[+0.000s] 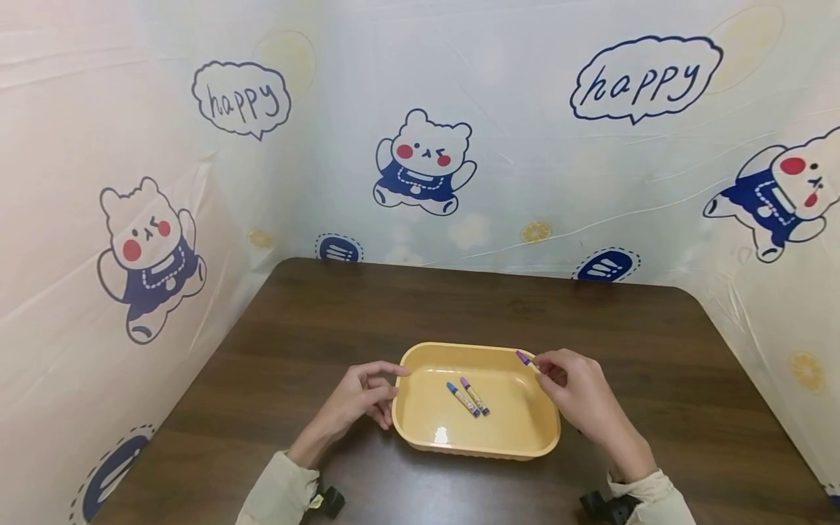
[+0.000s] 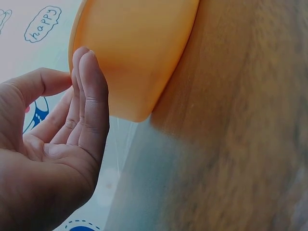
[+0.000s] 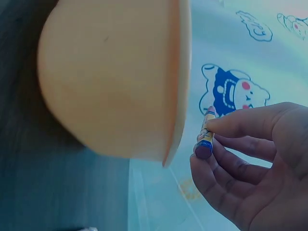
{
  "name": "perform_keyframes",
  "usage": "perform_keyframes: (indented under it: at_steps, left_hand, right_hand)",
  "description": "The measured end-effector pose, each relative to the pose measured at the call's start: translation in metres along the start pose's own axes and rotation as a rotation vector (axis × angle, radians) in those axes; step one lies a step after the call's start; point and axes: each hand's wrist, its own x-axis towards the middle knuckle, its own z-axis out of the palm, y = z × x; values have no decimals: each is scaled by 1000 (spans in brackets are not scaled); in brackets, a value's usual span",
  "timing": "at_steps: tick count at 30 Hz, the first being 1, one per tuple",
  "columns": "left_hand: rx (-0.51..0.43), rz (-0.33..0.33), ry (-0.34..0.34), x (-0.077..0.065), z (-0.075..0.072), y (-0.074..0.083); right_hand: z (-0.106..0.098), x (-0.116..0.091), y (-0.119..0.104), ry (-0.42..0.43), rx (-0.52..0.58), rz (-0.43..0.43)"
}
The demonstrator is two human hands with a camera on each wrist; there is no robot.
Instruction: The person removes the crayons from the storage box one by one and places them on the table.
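A shallow yellow plastic basin [image 1: 477, 442] rests on the dark wooden table. My left hand [image 1: 359, 397] holds its left rim, one digit on the edge and other fingers along the outer wall. That same left hand [image 2: 57, 130] shows against the basin's wall [image 2: 139, 53] in the left wrist view. Over the right rim, my right hand [image 1: 580, 394] pinches a purple crayon [image 1: 523, 357] between thumb and fingers; this crayon [image 3: 205, 137] has a printed wrapper. Inside the basin lie a blue-tipped crayon [image 1: 463, 399] and a purple-tipped crayon [image 1: 475, 397], side by side.
The brown table [image 1: 459, 299] extends around the basin on all sides. Behind and beside it hangs a pale curtain [image 1: 525, 168] printed with bears and "happy" bubbles. Black straps [image 1: 607, 507] sit at both wrists.
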Motion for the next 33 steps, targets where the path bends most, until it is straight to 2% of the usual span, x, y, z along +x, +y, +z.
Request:
perform_keyframes:
  at_steps: [12,19,25,33]
  left_hand:
    - [-12,-17,-4,-1,1,-3]
    - [-11,-14,-2,1,2,-4]
    - [-19,-6,-8,1,2,-4]
    - [-32,0,-4,1,0,0]
  right_hand:
    - [-16,-23,20,138,-4,5]
    - [-27,-32,32,144,-16,89]
    - [-33,-38,47,172,-34,125]
    - [-31,-43,66,182,-46,198]
